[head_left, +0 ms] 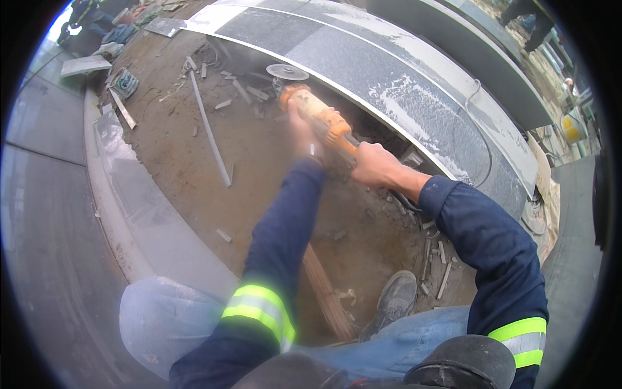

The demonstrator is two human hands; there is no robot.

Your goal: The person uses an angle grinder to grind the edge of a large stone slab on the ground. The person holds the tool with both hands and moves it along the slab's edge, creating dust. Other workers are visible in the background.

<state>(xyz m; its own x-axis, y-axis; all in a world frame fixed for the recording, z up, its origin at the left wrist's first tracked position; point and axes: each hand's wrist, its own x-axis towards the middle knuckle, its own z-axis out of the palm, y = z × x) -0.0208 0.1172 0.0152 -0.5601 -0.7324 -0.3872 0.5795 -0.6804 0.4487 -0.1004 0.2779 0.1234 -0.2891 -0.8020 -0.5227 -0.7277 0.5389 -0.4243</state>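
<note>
Holding one orange angle grinder at the upper centre of the frame, both hands are gripping it closely: the left hand is wrapping its body, the right hand is clasping its rear end. Its disc is lying at the edge of the grey slab; I cannot tell if they are touching. Kickback could be happening if the disc is binding there. I am counting two hands, one grinder, one disc, one whitish bucket at upper left, one visible shoe at lower centre.
</note>
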